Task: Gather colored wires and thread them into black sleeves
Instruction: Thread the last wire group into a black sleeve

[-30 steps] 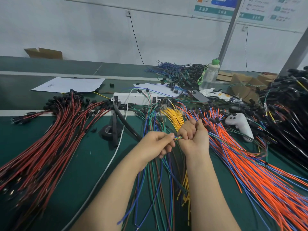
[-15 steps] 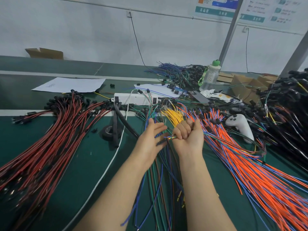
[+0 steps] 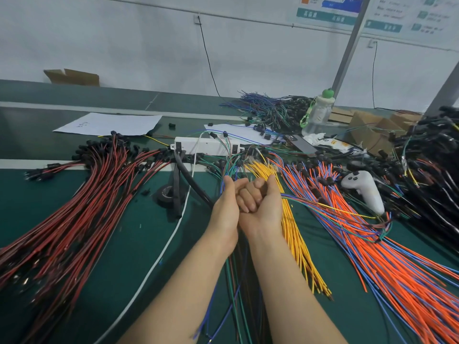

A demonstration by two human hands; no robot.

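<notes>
The thin bundle of green, yellow and blue wires (image 3: 330, 207) comes out of the outer side of my right hand (image 3: 260, 204). Its long axis runs almost level to the right, and its far end points at the lower tip of the white game controller (image 3: 365, 192). It lies across the spread of orange and blue wires (image 3: 385, 264).

The right hand is clenched in a fist round the bundle's near end. My left hand (image 3: 226, 207) presses against that fist from the left, thumb up and forefinger stretched across. Its other fingers are hidden, so I cannot tell whether it grasps anything.

Just right of the right wrist, the sheaf of yellow wires (image 3: 295, 237) runs from beyond the hands toward me on the green bench (image 3: 124, 244). Loose green, blue and brown wires (image 3: 233, 276) pass under both forearms in the same direction.

Left of the left hand, two black sleeves (image 3: 177, 189) slope down from the white power strip (image 3: 206, 146) beyond. One of them crosses a black tape roll (image 3: 165, 196). Well to the left, long red and black wires (image 3: 74, 219) fan out.
</notes>
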